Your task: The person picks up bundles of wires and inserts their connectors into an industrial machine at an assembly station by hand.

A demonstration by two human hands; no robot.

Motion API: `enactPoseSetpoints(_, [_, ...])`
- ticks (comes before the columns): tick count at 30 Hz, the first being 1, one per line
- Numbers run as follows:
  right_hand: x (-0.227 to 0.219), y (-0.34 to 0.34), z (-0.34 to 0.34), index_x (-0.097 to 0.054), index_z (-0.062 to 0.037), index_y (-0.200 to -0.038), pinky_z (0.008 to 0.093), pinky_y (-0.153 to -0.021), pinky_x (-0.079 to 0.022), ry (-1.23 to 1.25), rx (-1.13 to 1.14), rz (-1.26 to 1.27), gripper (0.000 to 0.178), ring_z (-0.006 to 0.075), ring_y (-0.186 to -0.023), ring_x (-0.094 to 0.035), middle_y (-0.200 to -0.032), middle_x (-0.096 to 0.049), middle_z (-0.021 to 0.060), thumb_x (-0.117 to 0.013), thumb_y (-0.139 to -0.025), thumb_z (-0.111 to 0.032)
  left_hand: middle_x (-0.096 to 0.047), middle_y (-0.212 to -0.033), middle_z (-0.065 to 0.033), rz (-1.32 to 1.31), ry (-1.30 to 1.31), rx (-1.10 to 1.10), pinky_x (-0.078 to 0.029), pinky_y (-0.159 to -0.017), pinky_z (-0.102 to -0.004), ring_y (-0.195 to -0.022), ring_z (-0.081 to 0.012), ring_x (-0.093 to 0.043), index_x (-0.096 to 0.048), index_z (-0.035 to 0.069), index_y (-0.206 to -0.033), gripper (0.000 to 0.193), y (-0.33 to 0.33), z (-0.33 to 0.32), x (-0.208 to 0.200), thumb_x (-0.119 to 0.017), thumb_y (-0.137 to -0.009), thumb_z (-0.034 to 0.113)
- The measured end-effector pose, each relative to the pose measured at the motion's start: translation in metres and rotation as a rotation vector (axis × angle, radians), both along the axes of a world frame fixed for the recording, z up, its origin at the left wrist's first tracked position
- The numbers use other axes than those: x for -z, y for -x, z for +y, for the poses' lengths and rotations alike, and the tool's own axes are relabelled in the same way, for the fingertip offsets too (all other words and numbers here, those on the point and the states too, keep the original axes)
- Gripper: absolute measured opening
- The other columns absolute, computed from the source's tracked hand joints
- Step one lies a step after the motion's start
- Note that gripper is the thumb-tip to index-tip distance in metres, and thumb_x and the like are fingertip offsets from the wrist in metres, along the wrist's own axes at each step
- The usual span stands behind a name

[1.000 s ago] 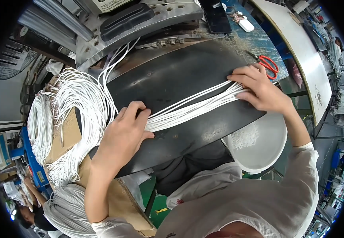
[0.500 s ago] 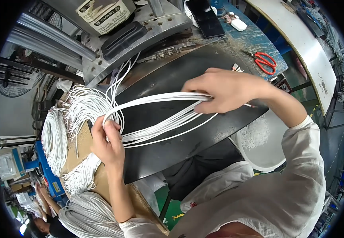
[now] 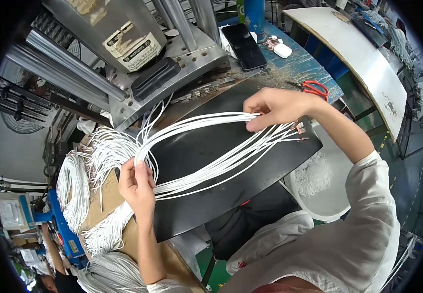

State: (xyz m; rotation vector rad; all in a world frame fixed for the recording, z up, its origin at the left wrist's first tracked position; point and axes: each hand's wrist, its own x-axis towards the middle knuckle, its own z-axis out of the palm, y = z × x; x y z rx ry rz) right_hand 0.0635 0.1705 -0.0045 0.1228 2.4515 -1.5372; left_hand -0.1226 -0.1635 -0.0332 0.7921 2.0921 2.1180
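Note:
A looped bundle of white cables (image 3: 199,121) spans the black work surface (image 3: 192,218) between my hands. My left hand (image 3: 139,188) is closed around the bend of the bundle, thumb on top. My right hand (image 3: 282,107) pinches the far right end of the upper strands between thumb and fingers; the tips inside the grip are mostly hidden. The lower strands (image 3: 216,168) fan out on the surface. Their ends carry small coppery terminals and pale connectors (image 3: 299,129), just below my right hand.
Piled white cables (image 3: 74,188) lie on a brown board at left. A metal press (image 3: 172,73) stands behind. Red-handled scissors (image 3: 315,89), a black phone (image 3: 244,46) and a white case (image 3: 282,51) rest on the blue bench. A pale tub (image 3: 333,195) holds white scraps.
The whole view has shifted, so the bench sits lower. My right hand has shifted along the strands' end, and the cable tips with connectors now show beneath it. My left hand keeps its hold.

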Motion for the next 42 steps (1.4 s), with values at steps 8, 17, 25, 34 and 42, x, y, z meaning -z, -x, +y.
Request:
enactPoseSetpoints(8, [-0.037,-0.051,0.038,-0.066,0.0015,-0.109,0.0222,-0.066,-0.050,0.133,0.334,-0.089,0.024,0.0080,-0.077,-0.065,-0.088,-0.069,0.0037,-0.067,-0.098,-0.020,-0.059,-0.069,0.0002,0.557,0.777,0.482,-0.035,-0.048,-0.0262,-0.053,-0.0071,-0.045,-0.066,-0.004,-0.099,0.015,0.015,0.036,-0.032,-0.065,-0.095,0.011])
enactPoseSetpoints(17, [-0.007,-0.034,0.095,-0.069,0.0027,-0.110,0.0326,-0.075,-0.054,0.144,0.474,0.247,0.049,0.0185,-0.097,-0.068,-0.106,-0.071,0.0110,-0.060,-0.100,-0.045,-0.062,-0.076,0.0002,-0.508,0.389,1.280,-0.040,-0.060,-0.0200,-0.067,-0.0042,-0.051,-0.067,-0.001,-0.109,0.022,-0.075,0.152,-0.025,-0.061,-0.100,0.018])
enactPoseSetpoints(25, [0.011,0.056,-0.004,-0.066,-0.0002,-0.124,0.0358,-0.103,-0.042,0.226,-0.056,0.082,0.067,0.0261,-0.122,-0.057,-0.130,-0.062,0.0163,-0.042,-0.102,-0.059,-0.066,-0.090,-0.0028,-0.788,0.071,0.777,-0.040,-0.056,-0.0197,-0.063,-0.0043,-0.050,-0.062,0.001,-0.117,0.022,-0.102,0.153,0.019,-0.056,-0.104,0.018])
enactPoseSetpoints(34, [0.050,0.105,-0.028,-0.058,0.0031,-0.124,0.0415,-0.096,-0.047,-1.087,0.206,0.304,0.043,0.0379,-0.112,-0.059,-0.137,-0.055,0.0193,-0.067,-0.095,-0.027,-0.065,-0.102,-0.0058,-0.655,0.145,0.807,-0.047,-0.063,-0.0229,-0.068,-0.0089,-0.055,-0.060,0.001,-0.122,0.024,-0.030,0.075,0.024,-0.058,-0.103,0.016])
enactPoseSetpoints(42, [0.047,0.068,-0.041,-0.060,0.0006,-0.105,0.0325,-0.070,-0.053,-0.171,0.305,0.130,0.028,0.0186,-0.076,-0.064,-0.097,-0.066,0.0090,-0.067,-0.097,-0.026,-0.070,-0.097,-0.0065,-0.743,0.141,0.677,-0.055,-0.075,-0.0234,-0.079,-0.0117,-0.066,-0.066,-0.004,-0.115,0.023,-0.026,0.080,0.029,-0.069,-0.095,0.007])
